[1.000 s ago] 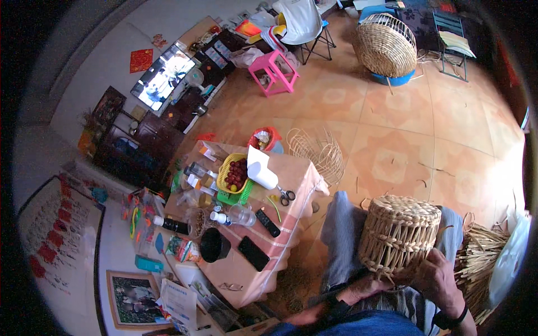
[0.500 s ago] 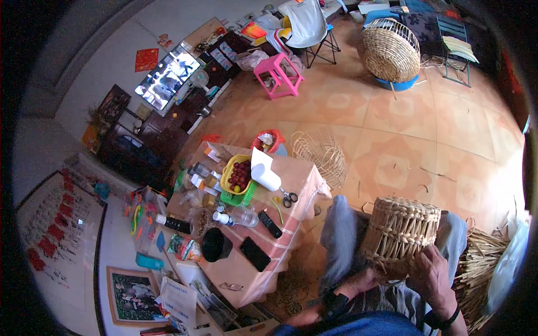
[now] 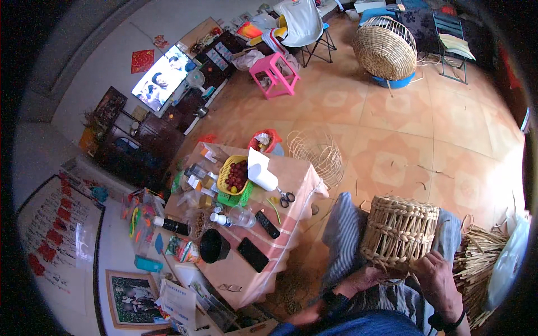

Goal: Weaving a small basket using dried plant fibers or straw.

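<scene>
A woven straw basket [image 3: 399, 228] rests on my lap, its braided band toward the far end. At its near left edge, my left hand [image 3: 367, 278] is closed on the basket's rim, with the fingertips partly hidden. My right hand [image 3: 435, 278] pinches a straw strand [image 3: 415, 276] at the near right edge, fingers pressed together. Striped trousers [image 3: 342, 229] show on both sides of the basket.
Left of me stands a cloth-covered table [image 3: 297, 179] with scissors [image 3: 287, 199], a phone [image 3: 253, 255] and a fruit basket [image 3: 226, 175]. A straw bundle [image 3: 476, 257] lies at my right. Beyond are a wire frame [image 3: 319, 159], a pink stool [image 3: 273, 75] and a large basket [image 3: 384, 53].
My right hand has shifted slightly at the basket's near edge, and a strand now shows by its fingers. The left hand stays at the rim. The television picture differs.
</scene>
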`<state>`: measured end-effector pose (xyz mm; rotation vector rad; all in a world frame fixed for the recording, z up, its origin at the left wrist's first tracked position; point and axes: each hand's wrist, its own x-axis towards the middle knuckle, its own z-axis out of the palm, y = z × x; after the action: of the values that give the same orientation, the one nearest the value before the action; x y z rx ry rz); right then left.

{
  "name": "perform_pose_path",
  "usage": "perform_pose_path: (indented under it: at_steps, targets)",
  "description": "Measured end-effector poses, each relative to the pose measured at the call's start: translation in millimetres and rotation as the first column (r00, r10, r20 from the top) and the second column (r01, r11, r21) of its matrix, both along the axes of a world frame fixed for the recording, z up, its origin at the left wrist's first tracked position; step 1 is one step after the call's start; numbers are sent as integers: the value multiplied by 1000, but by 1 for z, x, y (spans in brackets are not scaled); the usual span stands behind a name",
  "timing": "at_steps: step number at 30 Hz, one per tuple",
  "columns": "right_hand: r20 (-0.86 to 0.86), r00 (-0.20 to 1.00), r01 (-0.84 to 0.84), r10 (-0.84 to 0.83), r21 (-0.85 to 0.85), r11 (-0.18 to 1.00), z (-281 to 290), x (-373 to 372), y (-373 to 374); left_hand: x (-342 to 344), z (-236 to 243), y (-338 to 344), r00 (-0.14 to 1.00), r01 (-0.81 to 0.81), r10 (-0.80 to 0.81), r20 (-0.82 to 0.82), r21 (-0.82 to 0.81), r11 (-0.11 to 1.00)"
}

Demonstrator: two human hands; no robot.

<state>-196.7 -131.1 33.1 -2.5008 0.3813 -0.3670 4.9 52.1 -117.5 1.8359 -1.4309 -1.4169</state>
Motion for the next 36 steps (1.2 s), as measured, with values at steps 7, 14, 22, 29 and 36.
perform_pose_path:
  at_steps: [7, 14, 22, 29, 36]
  targets:
    - [-332, 943, 7, 7, 43, 999, 59, -9, 24, 6, 21, 6, 819, -266, 239, -522, 24, 964]
    - [-431, 894, 92, -124, -93, 991, 84, -72, 27, -18, -44, 6, 296, -497, 542, -787, 358, 791]
    - [-285, 605, 752, -744, -101, 651, 103, -155, -43, 12, 89, 46, 910, -409, 414, 22, -114, 905]
    - [-120, 946, 266, -301, -242, 933, 21, -37, -17, -2, 138, -22, 820, 113, 240, 519, -558, 822]
    - [-47, 993, 116, -113, 86, 989, -19, 2, -7, -12, 113, -37, 776, 241, 280, 566, -675, 698]
